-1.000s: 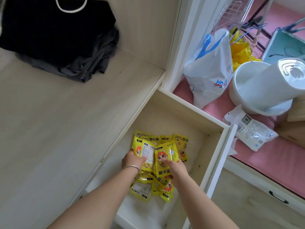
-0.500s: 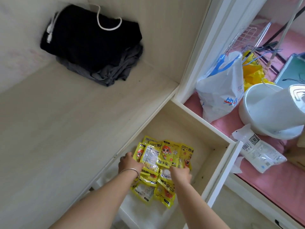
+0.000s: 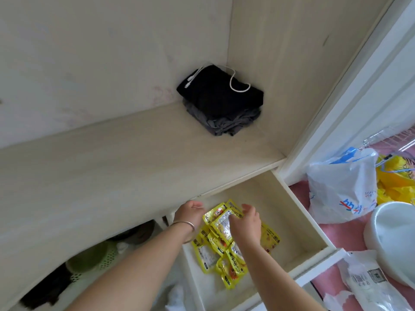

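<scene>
Several yellow packets (image 3: 221,245) with cartoon print lie heaped in an open pale wooden drawer (image 3: 298,223). My left hand (image 3: 188,215), a bangle on its wrist, hovers at the heap's upper left edge with loosely bent fingers and holds nothing. My right hand (image 3: 246,224) lies over the top of the heap, fingers fairly straight, its thumb side touching the uppermost packets. The packets under my right palm are hidden.
A black and grey folded clothes pile (image 3: 221,104) with a white cord sits in the shelf's back corner. Right of the drawer, on pink bedding, are a white plastic bag (image 3: 341,196), a white basin (image 3: 395,236) and a clear packet (image 3: 368,283). A green basket (image 3: 89,261) stands below the shelf.
The view has tilted up and back, showing more of the shelf. Both hands have eased off the packets; my left hand has lifted off the heap, my right lies on top.
</scene>
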